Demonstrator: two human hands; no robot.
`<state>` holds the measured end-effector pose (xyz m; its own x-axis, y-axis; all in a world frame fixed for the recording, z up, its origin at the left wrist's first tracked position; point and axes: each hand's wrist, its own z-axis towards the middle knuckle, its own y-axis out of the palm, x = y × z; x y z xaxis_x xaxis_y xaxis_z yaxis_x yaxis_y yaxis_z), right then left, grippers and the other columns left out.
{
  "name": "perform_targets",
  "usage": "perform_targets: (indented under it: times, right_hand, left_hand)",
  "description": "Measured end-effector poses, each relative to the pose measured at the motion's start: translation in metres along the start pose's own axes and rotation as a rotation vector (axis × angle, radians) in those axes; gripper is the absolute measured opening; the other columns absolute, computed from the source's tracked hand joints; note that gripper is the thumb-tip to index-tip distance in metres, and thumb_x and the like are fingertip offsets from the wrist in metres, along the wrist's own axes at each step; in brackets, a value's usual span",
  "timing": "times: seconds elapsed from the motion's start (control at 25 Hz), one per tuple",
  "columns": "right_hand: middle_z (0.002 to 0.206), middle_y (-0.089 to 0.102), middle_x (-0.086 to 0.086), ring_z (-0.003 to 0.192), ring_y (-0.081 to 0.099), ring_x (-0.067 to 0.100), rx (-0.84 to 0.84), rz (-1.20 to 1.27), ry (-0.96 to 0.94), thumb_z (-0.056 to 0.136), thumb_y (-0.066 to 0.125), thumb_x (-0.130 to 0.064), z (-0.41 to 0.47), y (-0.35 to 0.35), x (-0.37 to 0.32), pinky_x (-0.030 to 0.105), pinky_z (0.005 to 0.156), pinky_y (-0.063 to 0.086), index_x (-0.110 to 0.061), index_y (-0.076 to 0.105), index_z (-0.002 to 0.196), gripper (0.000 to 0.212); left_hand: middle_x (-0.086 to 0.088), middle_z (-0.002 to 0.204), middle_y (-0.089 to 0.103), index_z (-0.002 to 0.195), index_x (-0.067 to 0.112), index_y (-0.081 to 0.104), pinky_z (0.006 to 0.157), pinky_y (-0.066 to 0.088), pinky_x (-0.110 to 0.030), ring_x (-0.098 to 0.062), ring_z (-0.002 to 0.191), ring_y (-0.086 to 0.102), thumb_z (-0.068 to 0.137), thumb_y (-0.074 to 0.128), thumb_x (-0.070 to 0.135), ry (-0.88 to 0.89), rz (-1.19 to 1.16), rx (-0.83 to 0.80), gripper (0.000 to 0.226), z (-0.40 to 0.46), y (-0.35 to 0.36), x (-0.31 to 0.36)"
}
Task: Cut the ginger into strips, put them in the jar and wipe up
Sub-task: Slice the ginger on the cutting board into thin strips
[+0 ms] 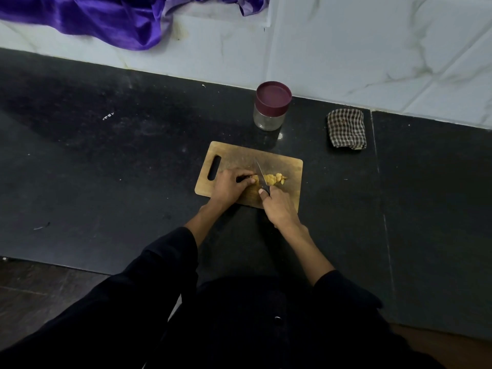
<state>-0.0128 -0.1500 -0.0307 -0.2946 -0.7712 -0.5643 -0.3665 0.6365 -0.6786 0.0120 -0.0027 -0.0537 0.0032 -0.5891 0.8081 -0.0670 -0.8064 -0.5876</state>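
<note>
Head view, black stone counter [106, 182], white marble-tiled wall [372, 49]

Two forearms in dark sleeves pushed up toward the elbows, reaching forward and converging. Left hand [231, 185] palm down, fingers curled inward at the tips, pressing down. Right hand [277, 206] just beside it, fingers wrapped in a closed grip, index finger extended forward along the top.
</note>
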Motion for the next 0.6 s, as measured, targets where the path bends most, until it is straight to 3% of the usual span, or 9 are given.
perform_targets:
  times: [0.6]
  right_hand:
    - [0.111, 0.064, 0.010, 0.101, 0.063, 0.025, -0.032, -0.184, -0.006, 0.106, 0.041, -0.031, 0.005, -0.001, -0.009, 0.040, 0.085, 0.053, -0.009, 0.058, 0.120, 0.031]
  left_hand:
    - [-0.003, 0.116, 0.067, 0.112, 0.009, 0.068, 0.097, 0.045, -0.024, -0.009, 0.108, 0.059, 0.085, 0.068, 0.016, -0.002, -0.011, -0.015, 0.028, 0.000, 0.000, 0.002]
